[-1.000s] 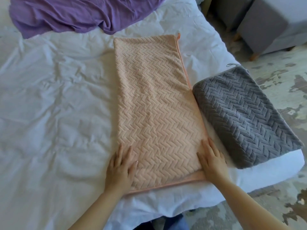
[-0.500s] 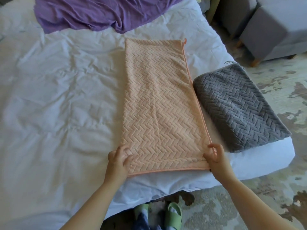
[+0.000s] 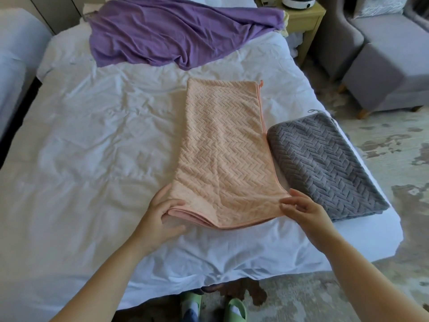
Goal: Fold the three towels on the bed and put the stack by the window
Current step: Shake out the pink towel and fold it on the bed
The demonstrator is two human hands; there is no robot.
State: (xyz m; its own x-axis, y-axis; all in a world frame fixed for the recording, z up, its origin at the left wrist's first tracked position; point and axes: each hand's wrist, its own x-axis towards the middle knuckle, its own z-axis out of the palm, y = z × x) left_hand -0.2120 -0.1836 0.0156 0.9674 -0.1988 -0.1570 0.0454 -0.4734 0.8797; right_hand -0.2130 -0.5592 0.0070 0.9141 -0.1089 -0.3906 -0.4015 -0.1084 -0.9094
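the near end of the peach towel (image 3: 222,154) has lifted off the bed (image 3: 104,159) by its near edge, left hand (image 3: 160,217) and right hand (image 3: 304,210) each pinching a corner, likely starting the next fold.

Both hands lift the near end of a peach towel on the bed

The peach towel (image 3: 227,154), folded into a long strip, lies on the white bed (image 3: 92,159). Its near edge is raised and sags in the middle. The left hand (image 3: 160,219) grips the near left corner, and the right hand (image 3: 304,210) pinches the near right corner. A folded grey towel (image 3: 325,163) sits just beside the strip at the bed's right edge. A crumpled purple towel (image 3: 176,31) lies at the far end. Green slippers (image 3: 234,310) show on the floor below.
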